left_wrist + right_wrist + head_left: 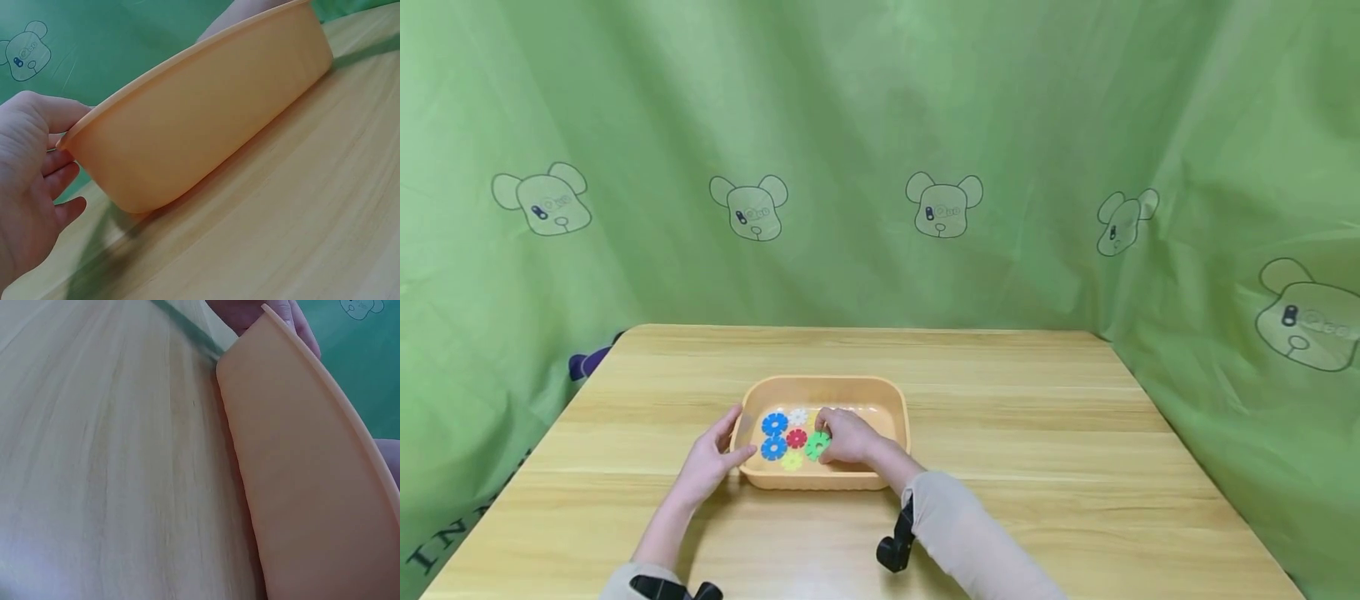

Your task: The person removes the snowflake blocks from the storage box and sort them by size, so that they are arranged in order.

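Observation:
An orange plastic tray with raised walls sits on the wooden table. Inside it lie notched plastic discs: two blue discs, a red disc, a white disc and a yellow disc. My left hand holds the tray's left end, thumb over the rim and fingers outside; the left wrist view shows this hand at the tray's corner. Reaching in over the near wall, my right hand pinches a green notched disc. The tray wall hides most of that hand in the right wrist view.
The wooden table extends around the tray on all sides. A green curtain with printed bear heads hangs behind and beside it. A purple object shows past the table's left edge.

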### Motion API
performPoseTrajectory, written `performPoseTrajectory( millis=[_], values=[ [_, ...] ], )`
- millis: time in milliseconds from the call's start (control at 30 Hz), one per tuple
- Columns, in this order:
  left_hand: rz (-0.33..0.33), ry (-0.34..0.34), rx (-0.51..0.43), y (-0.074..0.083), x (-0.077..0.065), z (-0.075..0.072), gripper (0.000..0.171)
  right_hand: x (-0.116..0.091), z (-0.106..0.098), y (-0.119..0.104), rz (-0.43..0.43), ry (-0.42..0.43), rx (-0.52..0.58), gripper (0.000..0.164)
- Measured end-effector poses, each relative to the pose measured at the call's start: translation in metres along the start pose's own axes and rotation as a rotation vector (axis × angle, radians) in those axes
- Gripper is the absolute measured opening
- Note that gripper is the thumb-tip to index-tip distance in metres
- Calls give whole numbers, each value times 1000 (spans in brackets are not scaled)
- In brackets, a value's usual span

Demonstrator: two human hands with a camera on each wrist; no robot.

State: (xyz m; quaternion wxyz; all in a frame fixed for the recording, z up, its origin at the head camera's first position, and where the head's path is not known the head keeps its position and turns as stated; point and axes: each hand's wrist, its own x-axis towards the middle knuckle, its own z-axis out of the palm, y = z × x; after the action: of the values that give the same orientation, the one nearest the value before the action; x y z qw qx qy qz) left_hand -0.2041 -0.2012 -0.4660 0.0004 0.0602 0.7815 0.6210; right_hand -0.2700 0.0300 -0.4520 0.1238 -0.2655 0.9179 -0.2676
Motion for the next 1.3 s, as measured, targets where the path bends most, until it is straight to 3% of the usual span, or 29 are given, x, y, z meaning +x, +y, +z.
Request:
performPoseTrajectory(
  millis=[300, 500, 633, 767, 1033, 1300],
  values=[
    [11, 5, 19, 1, 0, 1, 73, -1, -7, 7, -56, 110, 144, 11],
    [9, 9, 26, 0, 0, 2, 72, -6, -18, 11, -77, 163, 258, 12],
    [0, 17, 19, -1, 1, 3, 71, -13, -29, 13, -69, 181, 397, 13],
    [0, 26, 25, -1, 1, 3, 71, -20, -40, 19, -20, 206, 536, 15],
    [0, 19, 27, -2, 1, 2, 73, -42, -70, 34, 109, 298, 692, 20],
    [1, 19, 33, 0, -1, 2, 71, -61, -86, 71, 155, 370, 805, 26]
  ],
)
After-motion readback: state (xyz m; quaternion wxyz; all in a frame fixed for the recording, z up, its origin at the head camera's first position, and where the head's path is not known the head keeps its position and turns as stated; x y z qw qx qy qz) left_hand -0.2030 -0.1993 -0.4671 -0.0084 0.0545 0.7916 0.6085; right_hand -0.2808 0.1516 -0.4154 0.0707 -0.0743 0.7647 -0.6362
